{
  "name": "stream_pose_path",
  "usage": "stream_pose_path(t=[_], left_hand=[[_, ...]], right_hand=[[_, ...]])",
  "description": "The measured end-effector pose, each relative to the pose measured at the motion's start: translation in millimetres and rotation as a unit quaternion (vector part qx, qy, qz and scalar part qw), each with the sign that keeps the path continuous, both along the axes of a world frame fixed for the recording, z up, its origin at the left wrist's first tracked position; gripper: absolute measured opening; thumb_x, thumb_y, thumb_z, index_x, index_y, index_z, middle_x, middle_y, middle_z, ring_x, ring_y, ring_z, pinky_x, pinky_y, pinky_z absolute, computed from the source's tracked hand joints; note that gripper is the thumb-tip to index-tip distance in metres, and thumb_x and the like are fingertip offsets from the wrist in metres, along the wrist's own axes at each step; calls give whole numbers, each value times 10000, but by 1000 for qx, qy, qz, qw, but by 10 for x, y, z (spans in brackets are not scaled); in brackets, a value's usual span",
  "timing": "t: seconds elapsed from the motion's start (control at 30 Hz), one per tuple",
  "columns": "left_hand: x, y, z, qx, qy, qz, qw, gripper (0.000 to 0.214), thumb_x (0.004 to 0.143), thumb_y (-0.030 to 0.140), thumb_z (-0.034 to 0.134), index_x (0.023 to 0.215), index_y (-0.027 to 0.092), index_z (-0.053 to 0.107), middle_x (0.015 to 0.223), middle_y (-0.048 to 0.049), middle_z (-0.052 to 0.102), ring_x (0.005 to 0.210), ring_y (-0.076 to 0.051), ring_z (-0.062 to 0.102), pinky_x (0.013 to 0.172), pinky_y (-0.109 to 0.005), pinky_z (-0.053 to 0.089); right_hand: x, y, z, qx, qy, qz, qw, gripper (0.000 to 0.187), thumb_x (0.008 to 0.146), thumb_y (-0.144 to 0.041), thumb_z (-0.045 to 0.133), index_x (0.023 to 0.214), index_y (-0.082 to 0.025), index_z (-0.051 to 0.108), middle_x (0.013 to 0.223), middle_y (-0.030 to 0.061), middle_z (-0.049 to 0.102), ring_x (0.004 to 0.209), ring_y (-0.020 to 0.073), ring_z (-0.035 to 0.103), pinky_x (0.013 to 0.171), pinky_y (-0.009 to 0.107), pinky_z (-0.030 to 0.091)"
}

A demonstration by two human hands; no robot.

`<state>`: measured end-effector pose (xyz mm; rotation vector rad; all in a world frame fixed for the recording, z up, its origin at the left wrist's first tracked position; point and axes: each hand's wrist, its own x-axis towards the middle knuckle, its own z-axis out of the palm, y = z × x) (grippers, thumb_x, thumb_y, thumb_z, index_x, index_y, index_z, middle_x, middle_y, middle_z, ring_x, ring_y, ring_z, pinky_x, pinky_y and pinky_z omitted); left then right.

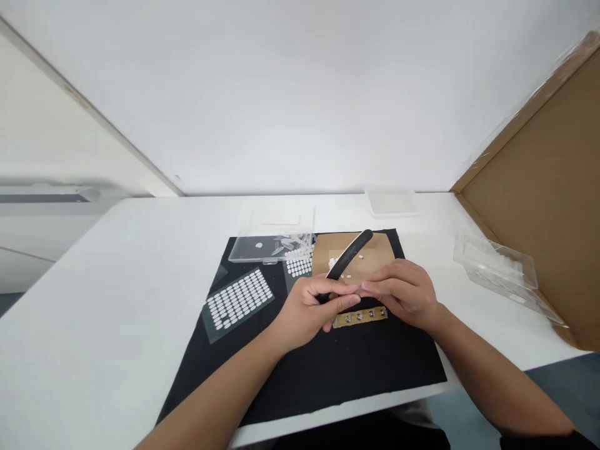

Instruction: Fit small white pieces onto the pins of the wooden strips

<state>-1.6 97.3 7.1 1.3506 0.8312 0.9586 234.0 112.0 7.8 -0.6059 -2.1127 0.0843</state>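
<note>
My left hand (300, 315) is closed around a black nail file (351, 253), which slants up and to the right out of the grip. Its thumb and index finger are pinched at the tips. There they meet the fingertips of my right hand (407, 290), which is also closed. Whatever tiny thing lies between the fingertips is too small to make out. Just below the hands, a tan strip (360, 317) carries several shiny metallic pieces. Behind them, a brown sheet (382, 247) has small white bits scattered on it.
A black mat (328, 381) covers part of the white table (94, 312). Left lie a sheet of white oval stickers (241, 299), a second such sheet (300, 267) and a clear case (248, 250) with transparent pieces. Clear boxes (497, 262) and a cardboard panel (539, 175) stand right.
</note>
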Motion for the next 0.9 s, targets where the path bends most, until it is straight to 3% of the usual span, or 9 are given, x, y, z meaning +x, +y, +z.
stream_pose_path(t=[0.17, 0.23, 0.43, 0.57, 0.7, 0.8, 0.9], left_hand=[[-4, 19, -46, 5, -11, 7, 1000, 242, 846, 379, 879, 1026, 217, 879, 503, 31, 621, 353, -43, 499, 411, -161, 464], [-4, 20, -58, 4, -4, 15, 1000, 236, 852, 374, 875, 1021, 211, 878, 520, 18, 653, 355, -42, 498, 410, -159, 459], [-4, 8, -61, 54, 21, 62, 996, 185, 857, 361, 867, 934, 192, 875, 655, -39, 771, 361, -53, 534, 409, -170, 495], [-16, 18, -80, 100, 43, 88, 990, 142, 881, 326, 841, 937, 200, 875, 946, -97, 839, 386, -42, 567, 436, -186, 540], [-23, 38, -86, 130, 59, 128, 981, 121, 876, 307, 841, 926, 200, 871, 1040, -93, 819, 421, -38, 574, 433, -197, 521], [-23, 40, -76, 147, 71, 140, 976, 111, 892, 288, 826, 943, 194, 854, 827, -34, 795, 388, -37, 532, 452, -205, 494], [-23, 34, -71, 164, 95, 136, 972, 102, 912, 285, 806, 933, 189, 833, 594, 37, 677, 388, -59, 542, 499, -214, 485]], right_hand=[[5, 7, 9, 0, -6, 2, 1000, 102, 999, -190, 716, 1071, -258, 737, 934, 11, 803, 788, 144, 746, 695, 276, 558], [11, 8, 6, -2, -16, 3, 1000, 130, 1005, -188, 705, 1109, -259, 740, 943, 10, 802, 782, 138, 740, 693, 268, 553], [63, 19, 18, 22, -56, -34, 998, 110, 1036, -186, 624, 1055, -252, 710, 925, 6, 784, 766, 140, 716, 673, 267, 522], [215, 100, 111, -16, -71, -119, 990, 71, 1049, -244, 609, 1033, -233, 677, 936, 32, 765, 783, 165, 692, 679, 278, 507], [512, 234, 191, -91, -155, -248, 952, 165, 1089, -312, 534, 1027, -239, 668, 941, 30, 760, 755, 170, 661, 634, 288, 426], [750, 320, 183, -145, -225, -332, 905, 189, 1086, -343, 528, 997, -245, 663, 932, 15, 769, 741, 173, 656, 597, 295, 360], [911, 374, 145, -210, -280, -375, 859, 175, 1062, -334, 536, 968, -258, 662, 916, 4, 774, 718, 177, 650, 572, 295, 318]])
